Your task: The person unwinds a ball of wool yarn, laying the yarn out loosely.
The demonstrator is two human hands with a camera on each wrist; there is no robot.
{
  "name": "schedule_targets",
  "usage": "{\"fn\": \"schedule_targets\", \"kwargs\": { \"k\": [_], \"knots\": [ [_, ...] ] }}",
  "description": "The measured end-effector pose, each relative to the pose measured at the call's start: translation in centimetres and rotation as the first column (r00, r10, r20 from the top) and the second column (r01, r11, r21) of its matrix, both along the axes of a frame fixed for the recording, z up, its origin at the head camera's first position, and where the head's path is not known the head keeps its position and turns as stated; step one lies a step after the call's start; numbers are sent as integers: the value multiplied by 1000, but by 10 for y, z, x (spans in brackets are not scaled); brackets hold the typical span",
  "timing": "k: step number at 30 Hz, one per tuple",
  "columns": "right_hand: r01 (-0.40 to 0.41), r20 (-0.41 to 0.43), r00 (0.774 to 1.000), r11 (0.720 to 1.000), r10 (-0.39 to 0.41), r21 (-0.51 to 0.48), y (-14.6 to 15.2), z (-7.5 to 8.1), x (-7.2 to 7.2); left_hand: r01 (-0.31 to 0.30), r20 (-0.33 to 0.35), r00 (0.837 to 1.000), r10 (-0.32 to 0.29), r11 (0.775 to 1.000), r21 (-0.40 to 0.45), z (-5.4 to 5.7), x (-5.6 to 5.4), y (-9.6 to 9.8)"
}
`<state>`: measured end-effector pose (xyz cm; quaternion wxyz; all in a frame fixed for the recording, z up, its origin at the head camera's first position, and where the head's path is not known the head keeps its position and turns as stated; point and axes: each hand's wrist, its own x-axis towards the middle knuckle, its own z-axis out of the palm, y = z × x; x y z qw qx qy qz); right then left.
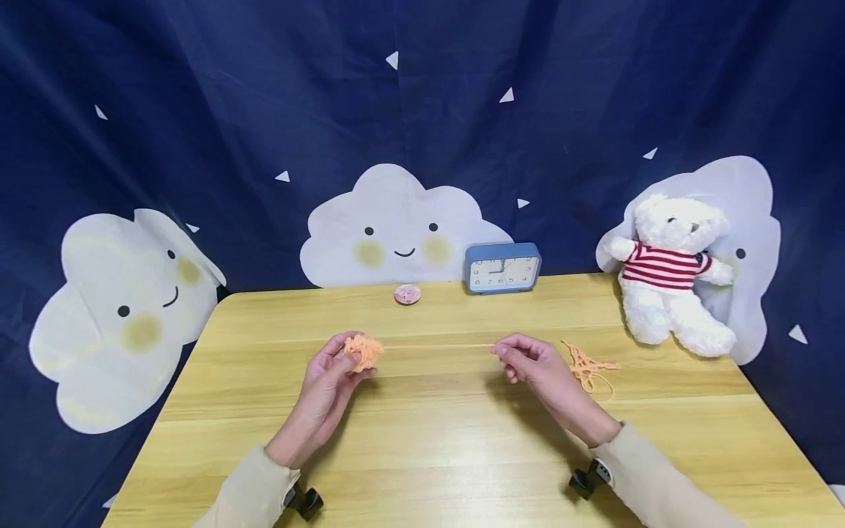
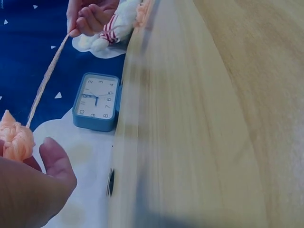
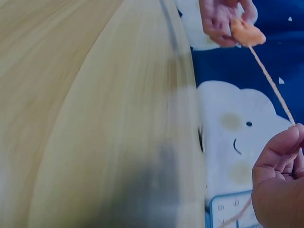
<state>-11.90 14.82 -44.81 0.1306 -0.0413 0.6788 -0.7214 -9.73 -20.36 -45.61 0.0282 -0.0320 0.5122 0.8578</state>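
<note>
My left hand (image 1: 332, 378) holds a small bundle of peach yarn (image 1: 365, 353) between thumb and fingers, above the table. From the bundle a single yarn strand (image 1: 439, 346) runs straight across to my right hand (image 1: 538, 370), which pinches it between thumb and fingertips. In the right wrist view the strand (image 3: 270, 83) looks taut, and a tail of it hangs below the right hand (image 3: 280, 175). Beyond that hand, a loose tangle of the same yarn (image 1: 587, 367) lies on the table.
A blue clock (image 1: 503, 268) and a small round pink item (image 1: 407, 294) are at the table's back edge. A white teddy bear (image 1: 673, 282) in a striped shirt sits at the back right. Behind the wooden table (image 1: 429, 455) hangs a dark blue curtain (image 1: 264, 88) with cloud prints.
</note>
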Motion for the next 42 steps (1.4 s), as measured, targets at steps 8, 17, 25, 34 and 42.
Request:
{"fn": "schedule_targets", "kwargs": {
  "k": [8, 17, 25, 34, 42],
  "knots": [
    [90, 17, 996, 995, -89, -39, 31, 2, 7, -24, -29, 999, 26, 998, 60, 1, -1, 0],
    [154, 9, 988, 978, -154, -138, 63, 2, 11, -46, -35, 998, 47, 998, 44, 1, 1, -6],
    [232, 9, 971, 943, -237, -240, 94, -3, 10, -62, -17, 998, 62, 998, 15, 0, 4, -12],
    [285, -8, 955, 923, -297, -260, 124, -18, 16, 14, -83, 997, -7, 996, 90, 3, 3, -19],
    [326, 5, 941, 905, -337, -275, 142, -21, 15, 22, -91, 996, -15, 997, 73, 6, 5, -23]
  ]
}}
